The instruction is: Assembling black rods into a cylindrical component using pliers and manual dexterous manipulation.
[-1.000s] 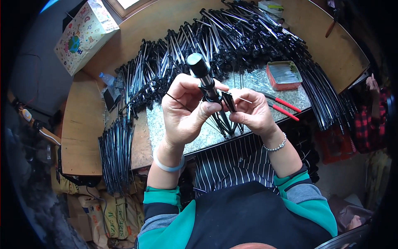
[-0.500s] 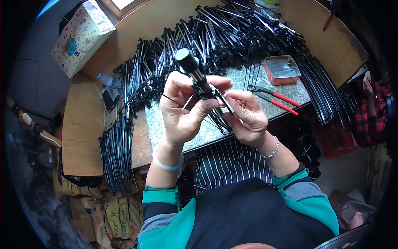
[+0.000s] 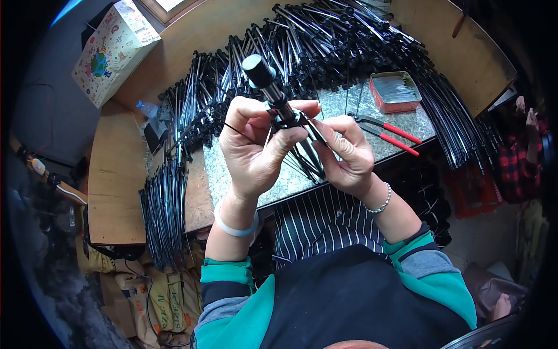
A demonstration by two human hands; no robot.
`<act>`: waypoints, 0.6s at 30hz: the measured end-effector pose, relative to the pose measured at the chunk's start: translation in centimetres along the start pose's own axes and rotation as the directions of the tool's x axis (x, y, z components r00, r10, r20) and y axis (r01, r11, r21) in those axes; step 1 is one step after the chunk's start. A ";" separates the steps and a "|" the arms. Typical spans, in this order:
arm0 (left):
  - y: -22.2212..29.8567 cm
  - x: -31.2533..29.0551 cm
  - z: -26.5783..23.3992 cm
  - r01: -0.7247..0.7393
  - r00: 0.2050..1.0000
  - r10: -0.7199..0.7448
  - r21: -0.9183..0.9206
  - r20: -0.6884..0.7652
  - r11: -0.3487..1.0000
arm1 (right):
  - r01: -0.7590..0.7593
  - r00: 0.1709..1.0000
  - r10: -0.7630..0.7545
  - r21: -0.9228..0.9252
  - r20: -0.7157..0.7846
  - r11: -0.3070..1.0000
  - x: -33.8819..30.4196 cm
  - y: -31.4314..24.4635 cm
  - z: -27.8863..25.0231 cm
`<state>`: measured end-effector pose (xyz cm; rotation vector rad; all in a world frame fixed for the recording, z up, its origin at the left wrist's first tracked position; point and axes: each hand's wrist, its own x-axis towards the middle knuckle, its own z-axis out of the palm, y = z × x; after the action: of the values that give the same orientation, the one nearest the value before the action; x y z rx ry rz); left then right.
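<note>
My left hand (image 3: pixel 251 156) is closed around a folded umbrella frame (image 3: pixel 270 90), its fingers and thumb at the dark hub below a short metal shaft. A thick black end piece with a pale flat top tilts up and to the left above the fingers. Thin dark ribs spread below and beside the hub. My right hand (image 3: pixel 352 160) pinches a slim metal rib (image 3: pixel 310 124) just right of the hub, with thumb and fingers pressed together. The fingers partly hide where the rib meets the hub.
Many similar umbrella frames (image 3: pixel 302 46) are heaped along the back of the speckled worktop (image 3: pixel 224 186). Red-handled pliers (image 3: pixel 401 140) and a red tin (image 3: pixel 388 104) of thin pale pieces lie right. A bottle (image 3: pixel 148 110) stands left. Another person's plaid sleeve (image 3: pixel 517 166) shows at far right.
Both hands and the umbrella frame have shifted slightly left. The right fingers have closed in further along the rib, and the hold of the left hand is unchanged.
</note>
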<state>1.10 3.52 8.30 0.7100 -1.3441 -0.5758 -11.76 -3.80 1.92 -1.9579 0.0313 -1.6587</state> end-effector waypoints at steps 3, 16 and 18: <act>0.0 -0.1 0.3 -0.007 1.000 0.007 -0.004 -0.010 1.000 | -0.011 1.000 0.011 0.002 -0.020 1.000 0.0 0.0 0.0; -0.8 -0.1 0.5 -0.108 0.993 0.104 -0.071 -0.063 0.992 | 0.048 0.999 -0.048 -0.013 -0.013 0.999 0.0 0.1 0.2; -0.9 -0.2 0.5 -0.119 0.988 0.114 -0.042 -0.100 0.992 | 0.029 0.999 -0.029 -0.014 -0.018 0.999 -0.1 0.2 0.3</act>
<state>0.57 2.95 7.54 0.6089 -1.2682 -0.4725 -11.44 -3.78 1.72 -1.9621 0.0221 -1.6995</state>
